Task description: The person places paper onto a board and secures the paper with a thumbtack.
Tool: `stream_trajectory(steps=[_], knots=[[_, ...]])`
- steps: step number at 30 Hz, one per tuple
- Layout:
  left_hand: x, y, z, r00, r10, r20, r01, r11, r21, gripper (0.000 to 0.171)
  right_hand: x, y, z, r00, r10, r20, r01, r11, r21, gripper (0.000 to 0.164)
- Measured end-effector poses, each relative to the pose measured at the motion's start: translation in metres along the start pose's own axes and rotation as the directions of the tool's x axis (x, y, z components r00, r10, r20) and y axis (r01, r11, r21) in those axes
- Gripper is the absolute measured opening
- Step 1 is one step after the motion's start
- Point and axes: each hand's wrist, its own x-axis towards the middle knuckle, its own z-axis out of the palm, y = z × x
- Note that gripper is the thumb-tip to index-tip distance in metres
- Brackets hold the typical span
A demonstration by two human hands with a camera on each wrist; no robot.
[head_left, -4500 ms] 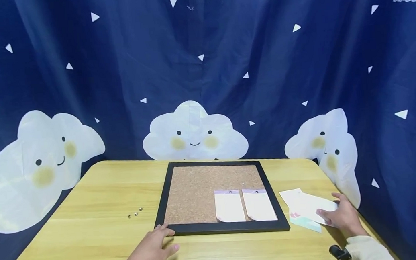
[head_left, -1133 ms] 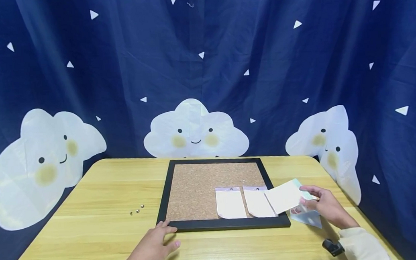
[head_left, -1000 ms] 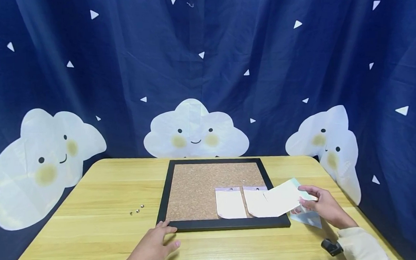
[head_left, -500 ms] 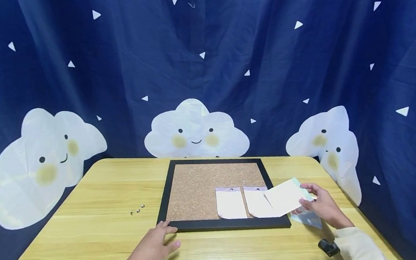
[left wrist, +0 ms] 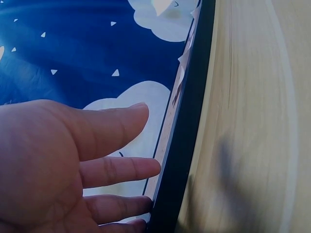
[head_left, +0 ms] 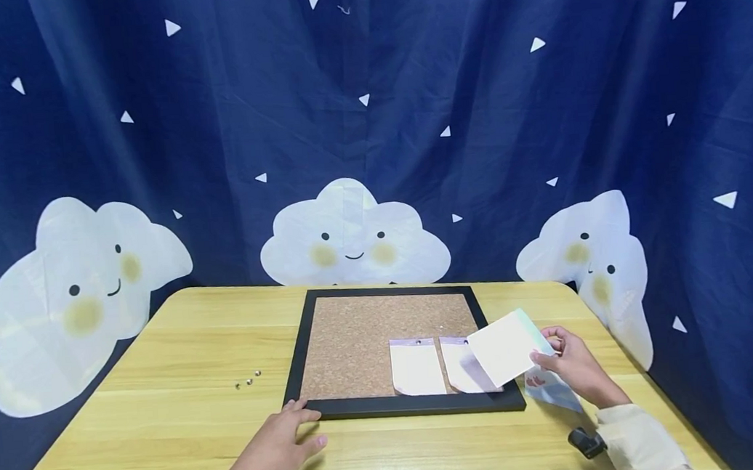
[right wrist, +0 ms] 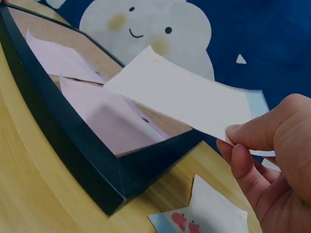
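Note:
My right hand pinches a white note sheet with a pale blue-green strip along one edge. The sheet is held above the right side of a black-framed cork board, partly covering one pinned note. Two white notes with purple top strips lie on the cork, the left note and the right note, each with a pin at its top. Fingertips of my left hand rest on the board's near left corner, the fingers fairly straight in the left wrist view.
Several small metal pushpins lie on the table left of the board. Right of it, beneath my right hand, are loose papers, one printed with red fruit shapes. A blue curtain with clouds hangs behind the table.
My right hand has picked a sheet from the loose papers and brought it left over the board, turning and raising it in the last half second. My left hand stays at the corner.

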Motion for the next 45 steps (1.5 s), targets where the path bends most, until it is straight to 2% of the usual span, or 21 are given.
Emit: stream_trajectory(steps=[8,12,20,24,27,31,35,41,45], knots=[[-0.001,-0.001,-0.002,1.0,0.002,-0.007,-0.002,1.0,-0.007,0.038,0.006,-0.003,0.011,1.0,-0.014,0.01,0.014,1.0,0.022,0.031],[-0.002,-0.002,-0.001,1.0,0.003,0.002,-0.003,1.0,-0.021,0.039,0.009,-0.003,0.017,0.999,-0.037,-0.001,0.037,0.999,-0.007,0.027],[0.001,-0.003,0.001,1.0,0.007,-0.006,-0.007,1.0,-0.004,0.04,0.01,-0.012,0.025,1.0,0.018,0.018,-0.016,0.997,-0.075,0.027],[0.001,-0.003,0.001,1.0,0.008,-0.006,-0.008,1.0,-0.004,0.04,0.013,-0.012,0.029,0.999,0.048,0.023,-0.046,0.996,-0.073,0.019],[0.0,-0.003,0.001,1.0,0.014,-0.002,-0.014,1.0,-0.009,0.04,0.016,-0.011,0.033,0.998,0.052,0.025,-0.05,0.997,-0.064,0.02],[0.0,-0.004,0.001,1.0,0.02,0.002,-0.02,1.0,-0.013,0.04,0.018,-0.01,0.04,1.0,0.016,-0.016,-0.017,0.998,-0.056,0.021],[0.0,-0.004,0.001,1.0,0.022,0.003,-0.022,1.0,-0.015,0.041,0.018,-0.012,0.045,0.999,-0.034,-0.04,0.03,0.996,-0.083,0.013],[0.0,-0.004,0.0,1.0,0.015,0.008,-0.014,1.0,-0.016,0.041,0.019,-0.018,0.051,0.999,-0.03,0.022,0.031,0.995,-0.093,0.028],[-0.001,-0.004,0.0,1.0,0.007,0.003,-0.007,1.0,-0.017,0.04,0.023,-0.018,0.056,0.997,-0.06,0.054,0.064,0.995,-0.074,0.036]])
